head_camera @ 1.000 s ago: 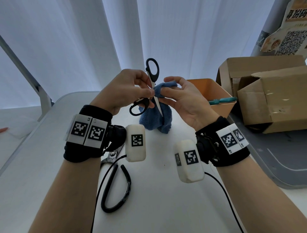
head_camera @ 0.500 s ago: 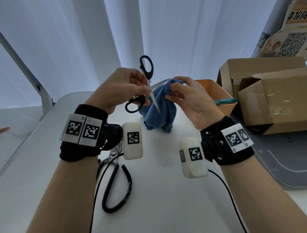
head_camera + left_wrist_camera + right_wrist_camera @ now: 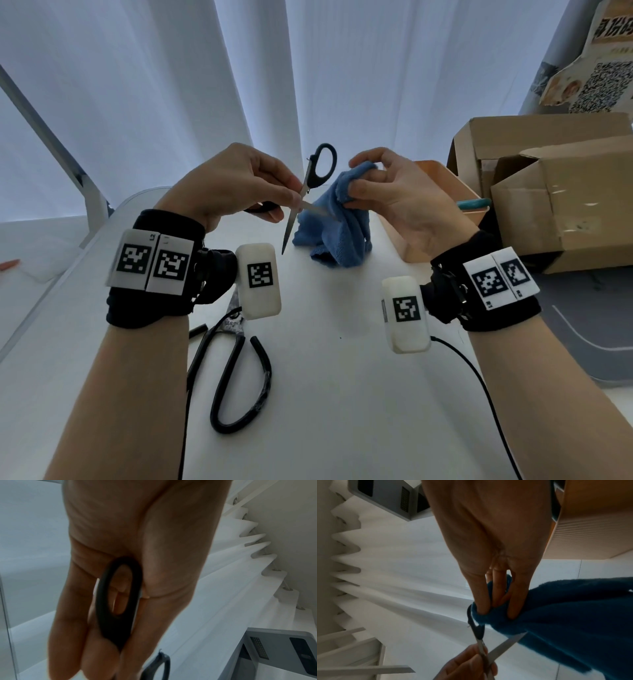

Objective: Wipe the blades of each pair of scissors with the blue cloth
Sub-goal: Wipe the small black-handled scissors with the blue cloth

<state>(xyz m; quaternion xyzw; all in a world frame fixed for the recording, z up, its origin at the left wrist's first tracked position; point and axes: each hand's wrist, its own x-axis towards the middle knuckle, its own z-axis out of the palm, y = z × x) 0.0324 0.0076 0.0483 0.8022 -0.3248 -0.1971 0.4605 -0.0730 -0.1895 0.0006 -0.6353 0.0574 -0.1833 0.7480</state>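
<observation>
Head view: left hand [image 3: 236,185] pinches the opened black-handled steel scissors [image 3: 310,186] at the pivot; right hand [image 3: 394,198] bunches the fluffy blue cloth [image 3: 337,233] beside one blade. Wiping is underway; next, close cloth around that blade.

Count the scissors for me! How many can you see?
3. A small black-handled pair in the left hand, a big black pair lying on the table, and a teal handle sticking out of the orange bin. That bin may hide more.

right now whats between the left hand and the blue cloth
In the head view, the open blades of the black-handled scissors span from the left hand to the blue cloth.
</observation>
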